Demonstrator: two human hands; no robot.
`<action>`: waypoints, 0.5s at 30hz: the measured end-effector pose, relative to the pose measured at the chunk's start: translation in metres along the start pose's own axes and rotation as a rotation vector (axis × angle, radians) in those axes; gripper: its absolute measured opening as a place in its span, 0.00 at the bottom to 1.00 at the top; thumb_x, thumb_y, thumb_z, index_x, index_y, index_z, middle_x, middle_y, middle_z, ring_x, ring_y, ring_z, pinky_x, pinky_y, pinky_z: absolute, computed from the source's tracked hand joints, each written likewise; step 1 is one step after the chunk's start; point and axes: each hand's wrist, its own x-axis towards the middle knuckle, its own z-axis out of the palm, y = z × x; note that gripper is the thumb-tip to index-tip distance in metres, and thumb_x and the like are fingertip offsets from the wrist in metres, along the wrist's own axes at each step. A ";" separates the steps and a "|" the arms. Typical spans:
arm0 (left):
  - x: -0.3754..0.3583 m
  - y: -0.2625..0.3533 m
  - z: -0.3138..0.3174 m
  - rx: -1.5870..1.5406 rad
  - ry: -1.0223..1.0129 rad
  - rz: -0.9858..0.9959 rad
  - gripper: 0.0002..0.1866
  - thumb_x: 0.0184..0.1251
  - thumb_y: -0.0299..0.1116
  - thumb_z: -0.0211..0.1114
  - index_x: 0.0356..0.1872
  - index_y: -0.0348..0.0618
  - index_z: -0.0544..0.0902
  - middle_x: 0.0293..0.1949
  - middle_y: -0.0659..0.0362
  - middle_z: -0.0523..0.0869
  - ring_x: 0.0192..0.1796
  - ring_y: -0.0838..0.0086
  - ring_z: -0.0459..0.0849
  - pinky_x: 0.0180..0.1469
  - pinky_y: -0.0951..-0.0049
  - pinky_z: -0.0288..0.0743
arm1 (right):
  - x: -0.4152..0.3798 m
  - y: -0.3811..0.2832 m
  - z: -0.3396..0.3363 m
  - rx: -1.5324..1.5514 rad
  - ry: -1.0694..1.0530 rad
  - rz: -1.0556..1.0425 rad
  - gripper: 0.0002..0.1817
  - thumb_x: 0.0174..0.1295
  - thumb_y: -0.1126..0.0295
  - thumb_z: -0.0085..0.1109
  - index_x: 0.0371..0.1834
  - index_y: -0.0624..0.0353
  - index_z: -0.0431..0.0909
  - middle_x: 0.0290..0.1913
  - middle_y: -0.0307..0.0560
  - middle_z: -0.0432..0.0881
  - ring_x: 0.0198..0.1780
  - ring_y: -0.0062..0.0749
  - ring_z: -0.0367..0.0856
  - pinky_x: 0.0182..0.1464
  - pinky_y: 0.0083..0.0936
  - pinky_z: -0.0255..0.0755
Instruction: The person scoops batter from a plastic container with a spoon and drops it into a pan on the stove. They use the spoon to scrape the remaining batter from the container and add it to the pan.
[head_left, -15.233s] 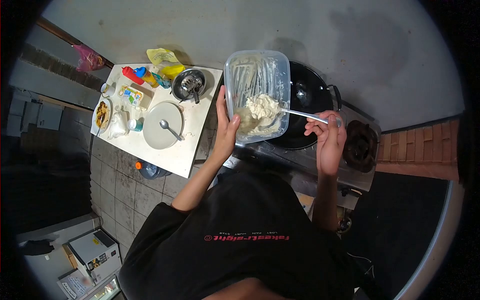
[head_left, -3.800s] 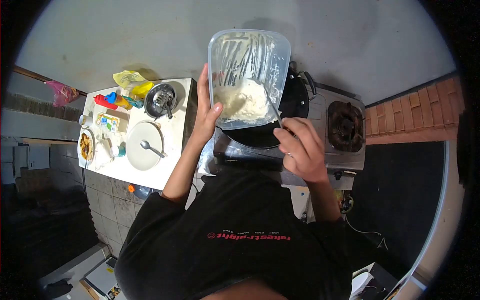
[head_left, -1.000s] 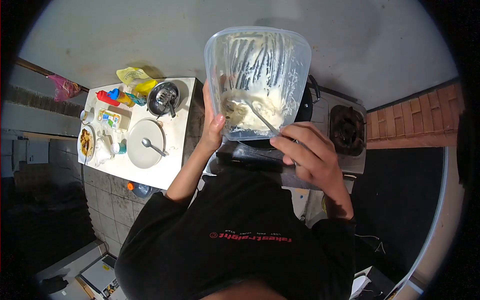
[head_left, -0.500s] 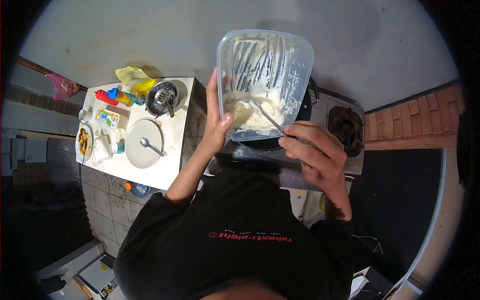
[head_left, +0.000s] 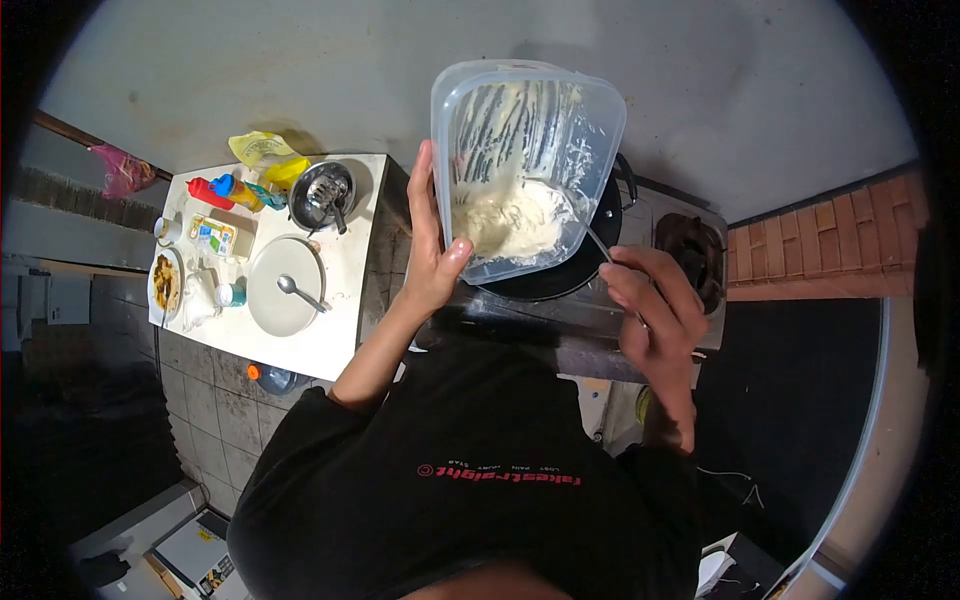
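Nearest the camera, the person's black shirt with red lettering (head_left: 497, 475) fills the lower frame. Both forearms rise from it toward the stove.

Right hand (head_left: 655, 315): fingers curled closed around the handle of a thin metal spoon (head_left: 600, 243). The handle runs up and left from the hand; its bowl end lies against the pale dough inside the container, at that mass's right edge.

Left hand (head_left: 432, 245): wrapped about the left side wall of a clear rectangular plastic container (head_left: 525, 160), thumb pressed on its near corner, fingers extended up along the outer wall. The container is held in the air, tilted, above the black round pan (head_left: 560, 280) on the steel gas stove (head_left: 600, 320). A lump of pale soft dough (head_left: 510, 220) sits in the lower part of the container; streaks of the same smear the upper inner surface.

To the right of the pan, the stove's second burner (head_left: 700, 260) stands uncovered.

Left of the stove, a white square table (head_left: 340, 330) carries a pale round plate (head_left: 283, 285) with a spoon lying on it, a dark metal bowl (head_left: 322, 195) with utensils inside, a red squeeze bottle (head_left: 208, 190), a yellow packet (head_left: 262, 150) and a small dish of brown food (head_left: 165, 283). A grey wall lies beyond
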 end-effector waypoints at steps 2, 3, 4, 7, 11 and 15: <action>-0.002 -0.004 -0.001 0.043 0.019 0.050 0.60 0.65 0.63 0.63 0.83 0.36 0.38 0.82 0.44 0.46 0.83 0.54 0.51 0.81 0.52 0.47 | -0.006 0.002 0.008 -0.020 -0.004 0.026 0.14 0.57 0.83 0.64 0.47 0.62 0.84 0.48 0.55 0.84 0.45 0.47 0.87 0.45 0.34 0.82; -0.002 -0.004 0.001 0.045 0.020 0.053 0.60 0.65 0.63 0.63 0.83 0.36 0.38 0.82 0.44 0.46 0.83 0.54 0.51 0.81 0.52 0.47 | -0.011 0.003 0.012 -0.019 -0.003 0.023 0.14 0.57 0.83 0.64 0.47 0.62 0.84 0.48 0.55 0.84 0.45 0.47 0.87 0.45 0.34 0.82; -0.003 -0.004 0.004 0.033 0.039 0.063 0.60 0.65 0.63 0.63 0.83 0.36 0.38 0.82 0.44 0.46 0.83 0.54 0.51 0.81 0.52 0.46 | -0.017 0.003 0.017 -0.024 0.025 0.051 0.12 0.60 0.83 0.62 0.47 0.64 0.83 0.48 0.56 0.83 0.44 0.47 0.86 0.45 0.34 0.82; -0.003 -0.005 0.006 0.044 0.080 0.069 0.60 0.65 0.62 0.63 0.83 0.36 0.38 0.82 0.43 0.46 0.83 0.55 0.50 0.81 0.53 0.45 | -0.029 -0.002 0.032 0.006 0.095 0.135 0.08 0.66 0.82 0.58 0.47 0.68 0.81 0.47 0.57 0.83 0.43 0.46 0.86 0.45 0.32 0.80; -0.004 -0.004 0.010 0.063 0.128 0.054 0.59 0.66 0.61 0.62 0.83 0.36 0.38 0.82 0.43 0.46 0.83 0.55 0.50 0.81 0.54 0.44 | -0.035 -0.003 0.048 0.214 0.247 0.348 0.06 0.72 0.79 0.53 0.44 0.68 0.80 0.45 0.57 0.83 0.42 0.36 0.85 0.44 0.27 0.78; -0.005 -0.005 0.010 0.063 0.136 0.029 0.58 0.67 0.60 0.62 0.83 0.37 0.38 0.82 0.43 0.46 0.83 0.54 0.50 0.81 0.54 0.44 | -0.037 -0.006 0.057 0.319 0.277 0.435 0.08 0.75 0.76 0.50 0.42 0.68 0.79 0.44 0.55 0.83 0.41 0.30 0.84 0.44 0.24 0.77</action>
